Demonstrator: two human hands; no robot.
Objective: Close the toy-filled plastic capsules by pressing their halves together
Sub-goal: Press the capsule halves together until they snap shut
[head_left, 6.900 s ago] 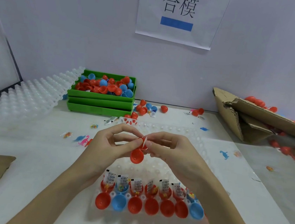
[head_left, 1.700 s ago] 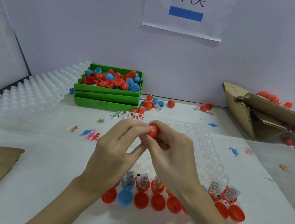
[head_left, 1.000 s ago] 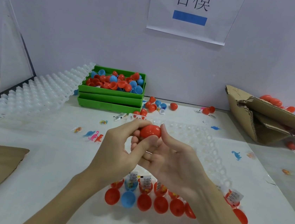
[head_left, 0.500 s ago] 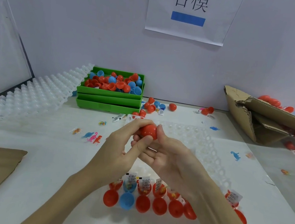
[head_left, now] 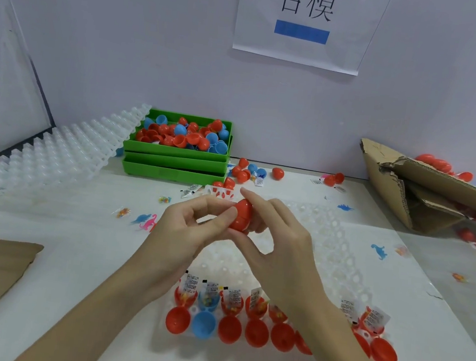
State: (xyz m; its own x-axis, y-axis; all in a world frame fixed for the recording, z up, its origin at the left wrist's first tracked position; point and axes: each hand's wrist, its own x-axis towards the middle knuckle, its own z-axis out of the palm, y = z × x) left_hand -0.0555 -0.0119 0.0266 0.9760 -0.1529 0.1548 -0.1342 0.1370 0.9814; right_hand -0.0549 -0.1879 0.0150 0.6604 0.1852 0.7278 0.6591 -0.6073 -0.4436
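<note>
Both hands pinch one red capsule [head_left: 241,215] above the white tray [head_left: 338,251]: left hand [head_left: 186,231] at its 9 o'clock, right hand [head_left: 277,244] at 3. Judging by the visible seam, squeeze straight along the axis, evenly, until both halves seat flush

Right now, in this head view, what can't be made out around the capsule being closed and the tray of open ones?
- Red capsule: its far side is hidden by fingers of both the left hand and right hand, so the seam cannot be followed all round.
- Toy inside it: hidden by the opaque shell.
- Tray row: the right forearm covers part of it, so the count is uncertain.
- Paper labels: print too small to read.
- Cardboard box: cut off by the right edge.
</note>
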